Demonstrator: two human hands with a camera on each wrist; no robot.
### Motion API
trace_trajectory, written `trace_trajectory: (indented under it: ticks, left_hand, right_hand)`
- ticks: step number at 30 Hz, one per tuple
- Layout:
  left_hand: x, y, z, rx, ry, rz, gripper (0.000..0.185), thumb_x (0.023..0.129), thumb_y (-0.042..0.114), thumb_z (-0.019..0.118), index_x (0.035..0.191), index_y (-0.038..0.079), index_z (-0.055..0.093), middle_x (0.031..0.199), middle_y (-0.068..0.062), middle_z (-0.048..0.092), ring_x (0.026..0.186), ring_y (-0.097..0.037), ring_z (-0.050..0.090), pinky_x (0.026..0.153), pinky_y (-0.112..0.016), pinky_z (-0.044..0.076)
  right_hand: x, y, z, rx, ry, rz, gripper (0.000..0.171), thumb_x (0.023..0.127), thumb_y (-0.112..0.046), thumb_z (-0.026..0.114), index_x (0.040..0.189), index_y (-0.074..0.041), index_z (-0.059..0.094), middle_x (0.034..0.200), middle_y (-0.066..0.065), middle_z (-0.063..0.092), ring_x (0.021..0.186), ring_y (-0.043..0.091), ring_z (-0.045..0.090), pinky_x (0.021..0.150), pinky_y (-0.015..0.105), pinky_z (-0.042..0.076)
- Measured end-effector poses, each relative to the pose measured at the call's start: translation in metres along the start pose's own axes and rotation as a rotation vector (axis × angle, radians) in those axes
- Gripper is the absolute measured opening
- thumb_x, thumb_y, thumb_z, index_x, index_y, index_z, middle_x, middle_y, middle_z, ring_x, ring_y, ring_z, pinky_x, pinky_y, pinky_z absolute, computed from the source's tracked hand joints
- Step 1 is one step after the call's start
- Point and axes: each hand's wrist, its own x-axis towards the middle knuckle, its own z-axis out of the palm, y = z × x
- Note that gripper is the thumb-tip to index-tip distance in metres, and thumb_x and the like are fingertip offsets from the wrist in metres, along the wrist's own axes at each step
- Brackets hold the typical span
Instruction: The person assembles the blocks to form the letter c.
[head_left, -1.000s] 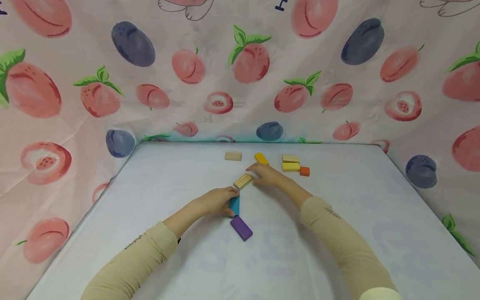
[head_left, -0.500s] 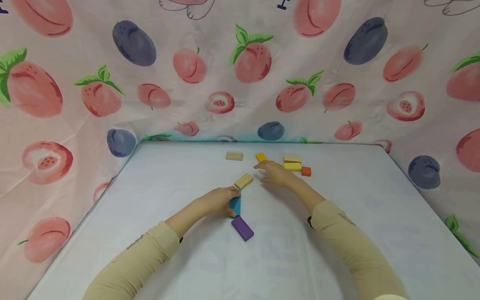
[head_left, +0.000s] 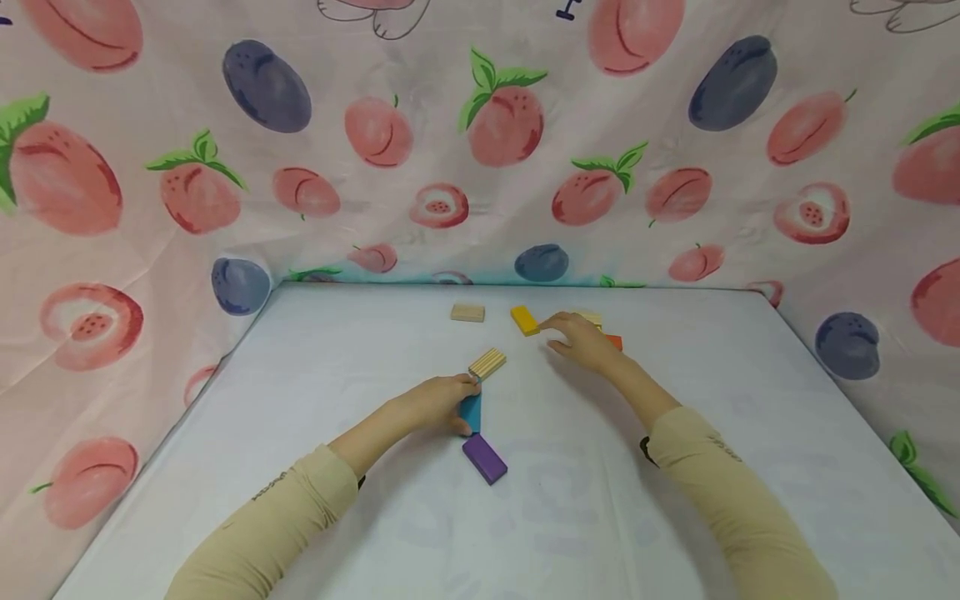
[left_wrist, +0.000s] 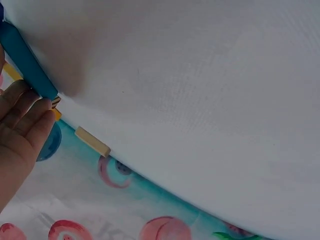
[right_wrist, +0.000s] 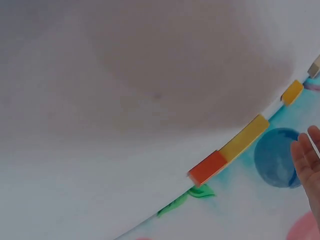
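White covering on the tabletop (head_left: pixel 330 350); inspected from left to right. The left hand (head_left: pixel 433 402), left of the tabletop's middle line, is unchanged from a second ago. It holds the blue block (head_left: pixel 471 414), thumb at the end toward the near edge, fingers at the end toward the far edge; the grip is as wide as the block is long. The plain wooden block (head_left: pixel 468 313) lies close to the far edge. The purple block (head_left: pixel 484 459) sits slantwise at the blue block's near end, and the ribbed block (head_left: pixel 487 363) slants from its far end; exact contact at both joints cannot be confirmed.

Change noted: the right hand (head_left: pixel 579 343) has left the ribbed block and moved toward the tabletop's far right corner. In my judgement, the ribbed block is placed for now, with the left hand steadying the row. The amber block (head_left: pixel 525 321) lies just beside the right hand's fingertips; contact cannot be determined. That hand is moderately spread, fingers slightly bent, holding nothing. Beyond it, partly hidden, are the yellow block (right_wrist: pixel 245 137), the pale block (head_left: pixel 590 318) and the red block (head_left: pixel 615 342), the last touching the yellow one's end.
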Motion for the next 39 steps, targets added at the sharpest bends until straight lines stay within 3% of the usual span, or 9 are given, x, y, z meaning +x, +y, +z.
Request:
trace_trajectory:
  ticks: [11, 17, 22, 33, 39]
  left_hand:
    - [-0.002, -0.001, 0.001, 0.007, 0.011, 0.02, 0.067, 0.081, 0.03, 0.073, 0.135, -0.001, 0.048, 0.145, -0.019, 0.042, 0.134, -0.032, 0.042, 0.11, -0.041, 0.037]
    - [-0.003, -0.002, 0.001, 0.002, 0.003, 0.006, 0.068, 0.081, 0.03, 0.072, 0.136, 0.0, 0.047, 0.146, -0.018, 0.041, 0.134, -0.032, 0.041, 0.11, -0.041, 0.036]
    - [-0.003, -0.001, 0.002, -0.019, 0.006, 0.003, 0.068, 0.081, 0.03, 0.073, 0.136, -0.001, 0.048, 0.146, -0.018, 0.041, 0.135, -0.032, 0.041, 0.111, -0.041, 0.036]
    - [0.0, -0.002, -0.001, -0.017, 0.003, -0.005, 0.069, 0.081, 0.031, 0.073, 0.137, 0.0, 0.046, 0.147, -0.017, 0.04, 0.136, -0.03, 0.04, 0.111, -0.04, 0.035]
    - [-0.002, -0.003, 0.001, -0.025, -0.008, -0.007, 0.068, 0.082, 0.031, 0.072, 0.138, 0.0, 0.045, 0.148, -0.017, 0.039, 0.136, -0.031, 0.039, 0.112, -0.041, 0.035]
  right_hand:
    - [-0.015, 0.029, -0.007, -0.001, 0.143, 0.061, 0.026, 0.089, 0.0, 0.06, 0.114, 0.005, 0.062, 0.116, 0.023, 0.061, 0.109, 0.039, 0.057, 0.095, 0.051, 0.047]
    - [-0.02, 0.044, -0.012, -0.018, 0.185, 0.177, 0.024, 0.09, -0.001, 0.057, 0.113, 0.005, 0.062, 0.116, 0.025, 0.06, 0.105, 0.041, 0.057, 0.089, 0.052, 0.048]
    - [-0.024, 0.056, -0.017, -0.019, 0.213, 0.221, 0.024, 0.089, 0.001, 0.057, 0.112, 0.007, 0.062, 0.112, 0.027, 0.061, 0.102, 0.043, 0.056, 0.088, 0.053, 0.047]
    - [-0.012, 0.076, -0.019, -0.021, 0.222, 0.301, 0.023, 0.089, 0.002, 0.058, 0.111, 0.01, 0.062, 0.109, 0.03, 0.062, 0.102, 0.042, 0.057, 0.089, 0.052, 0.048]
    - [-0.003, 0.083, -0.015, 0.049, 0.126, 0.34, 0.027, 0.091, -0.001, 0.056, 0.115, 0.011, 0.059, 0.117, 0.031, 0.059, 0.108, 0.044, 0.054, 0.093, 0.053, 0.047]
